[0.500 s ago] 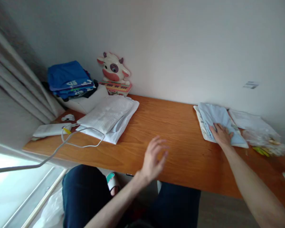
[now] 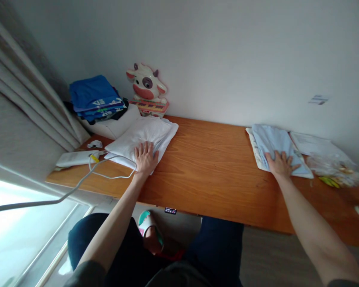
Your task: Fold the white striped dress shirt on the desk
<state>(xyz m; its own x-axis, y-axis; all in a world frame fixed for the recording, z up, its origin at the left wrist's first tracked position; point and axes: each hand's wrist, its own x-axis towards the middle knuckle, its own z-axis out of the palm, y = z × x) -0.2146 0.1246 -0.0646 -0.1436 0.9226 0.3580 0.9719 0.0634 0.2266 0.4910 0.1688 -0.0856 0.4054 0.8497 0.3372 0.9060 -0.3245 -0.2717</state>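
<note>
My left hand (image 2: 146, 158) lies flat with fingers spread on the near right part of a stack of folded white cloth (image 2: 137, 133) at the left of the desk. On the right, my right hand (image 2: 281, 164) rests with spread fingers on a folded light-blue cloth (image 2: 272, 139). Beneath that cloth is a pale patterned one (image 2: 253, 149), its left edge showing. Neither hand grips anything. A white cable (image 2: 116, 176) loops beside my left wrist.
The wooden desk (image 2: 209, 171) stands against a wall. At the left are a power strip (image 2: 77, 158), a pile of blue clothes (image 2: 94, 97) on a white box (image 2: 116, 123), and a cow toy keyboard (image 2: 148, 89). Papers (image 2: 311, 143) and a clear plastic bag (image 2: 332, 167) lie at the right.
My left hand has moved from above the desk's middle, leftward and away from me, onto the white cloth stack. My right hand stays on the light-blue cloth. The view has shifted slightly.
</note>
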